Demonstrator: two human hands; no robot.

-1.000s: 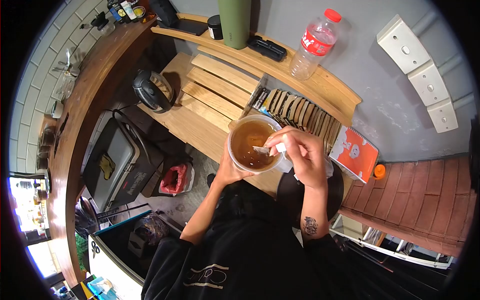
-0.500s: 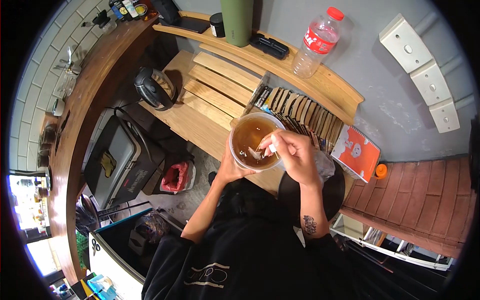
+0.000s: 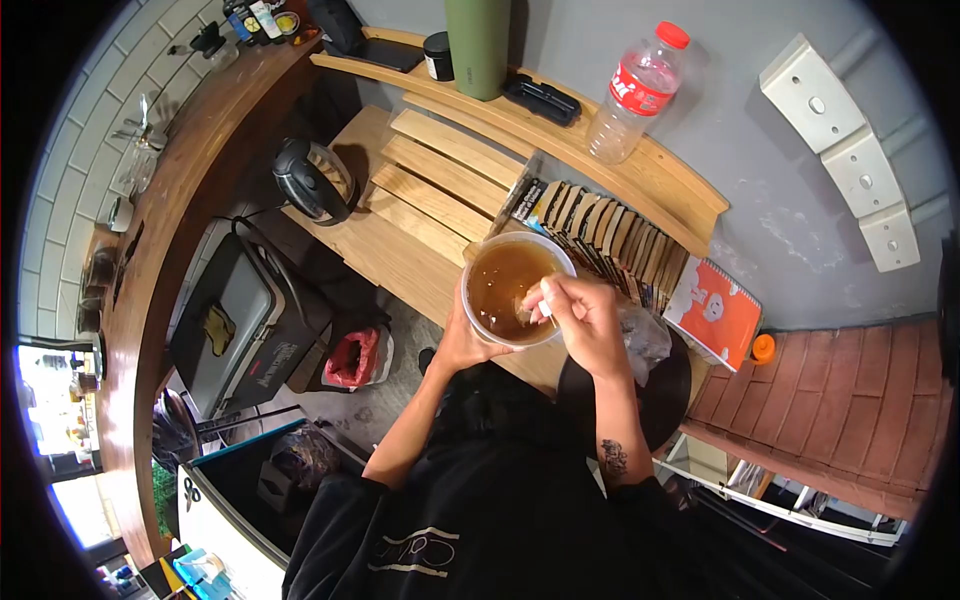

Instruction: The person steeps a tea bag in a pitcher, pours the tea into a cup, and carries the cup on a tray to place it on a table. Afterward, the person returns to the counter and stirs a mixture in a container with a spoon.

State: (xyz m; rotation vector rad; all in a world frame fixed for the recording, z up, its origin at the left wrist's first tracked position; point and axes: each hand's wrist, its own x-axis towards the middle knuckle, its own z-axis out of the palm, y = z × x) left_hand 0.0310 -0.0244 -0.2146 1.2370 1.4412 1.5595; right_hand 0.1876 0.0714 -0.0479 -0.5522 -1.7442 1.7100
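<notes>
A round, clear plastic tub (image 3: 513, 345) of brown tea-like liquid (image 3: 498, 277) is held up before my chest. My left hand (image 3: 464, 337) is wrapped round its left side and underside. Over the tub's right rim, my right hand (image 3: 588, 322) pinches a small white tag (image 3: 545, 309), which looks like that of a tea bag. A pale shape, perhaps the tea bag, shows dimly in the liquid beneath my fingertips. Small bubbles float on the surface.
A wooden bench (image 3: 440, 175) carries a black kettle (image 3: 312, 182) and a row of books (image 3: 610, 235). Above, a shelf (image 3: 680, 185) holds a plastic bottle (image 3: 638, 95) and a green flask (image 3: 477, 50). A red-lined bin (image 3: 352, 358) stands on the floor.
My right hand has shifted slightly and sits lower at the liquid. The pale shape is less visible now, and the liquid looks cloudier. My left hand still holds the tub.
</notes>
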